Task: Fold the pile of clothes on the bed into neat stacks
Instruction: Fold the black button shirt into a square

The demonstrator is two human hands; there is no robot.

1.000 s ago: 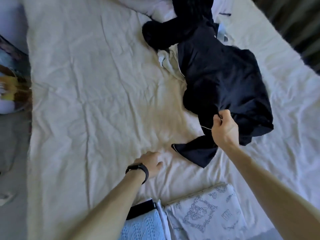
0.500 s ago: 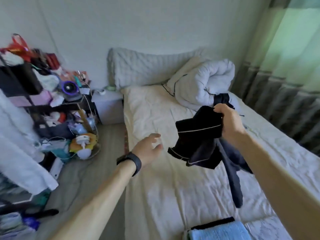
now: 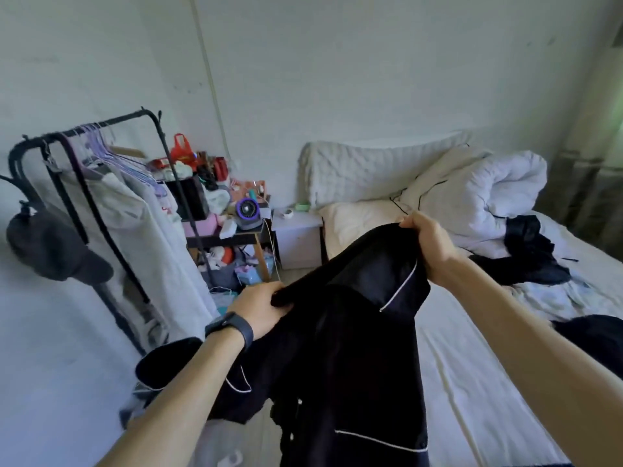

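Observation:
A dark navy pyjama shirt with white piping (image 3: 350,358) hangs in the air in front of me, held up by both hands. My left hand (image 3: 259,311), with a black band on the wrist, grips its upper left edge. Higher up, my right hand (image 3: 429,246) grips the upper right edge. The shirt drapes down over the left edge of the bed (image 3: 472,382). More dark clothes (image 3: 532,254) lie crumpled on the bed at the right, by the duvet. Another dark garment (image 3: 600,342) shows behind my right forearm.
A rolled white duvet (image 3: 478,193) and a pillow (image 3: 357,217) lie at the head of the bed. Left of the bed stand a small nightstand (image 3: 296,237), a cluttered shelf (image 3: 222,210) and a black clothes rack (image 3: 101,203) with hanging garments and a cap.
My left hand, open half a second ago, now grips the shirt. Both hands have lifted and spread it. The view has tilted up from the mattress to the room.

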